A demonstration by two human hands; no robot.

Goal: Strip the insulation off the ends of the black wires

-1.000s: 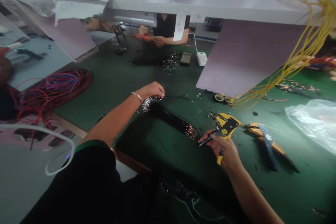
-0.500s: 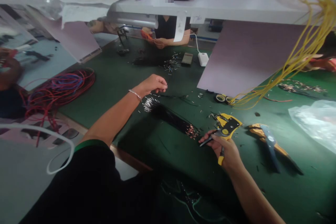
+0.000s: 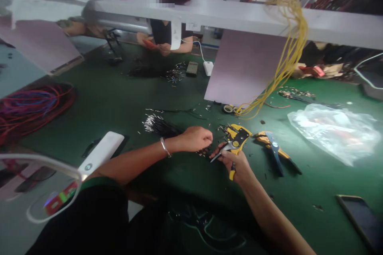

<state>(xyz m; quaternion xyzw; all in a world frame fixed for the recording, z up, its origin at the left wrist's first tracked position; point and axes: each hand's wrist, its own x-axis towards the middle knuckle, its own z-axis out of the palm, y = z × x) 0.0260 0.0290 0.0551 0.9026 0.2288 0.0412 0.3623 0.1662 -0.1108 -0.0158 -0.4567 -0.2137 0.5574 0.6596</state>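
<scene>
My right hand [image 3: 235,161] is wrapped round a yellow-and-black wire stripper [image 3: 241,137], whose jaws point away from me; a grey tapered part of it sticks out leftward past the fingers. Close by on its left, my left hand [image 3: 194,139] has its fingers curled together, and whatever they may hold is hidden. It is over the copper end of a bundle of black wires [image 3: 167,126], covering part of it. The bundle's silvery tipped end lies farther left on the green table [image 3: 119,107]. Small clippings are scattered around the stripper's jaws.
A second wire stripper [image 3: 275,147] lies right of my right hand, with a clear plastic bag [image 3: 332,127] beyond. Yellow wires [image 3: 287,63] hang from the shelf [image 3: 239,12]. Red and blue wire coils [image 3: 38,99] lie left. A phone [image 3: 359,215] rests at right. Across sits another person [image 3: 163,36].
My left hand has come down and right from above the table to the bundle's copper end, near my right hand. The right hand keeps the wire stripper. The view has turned right.
</scene>
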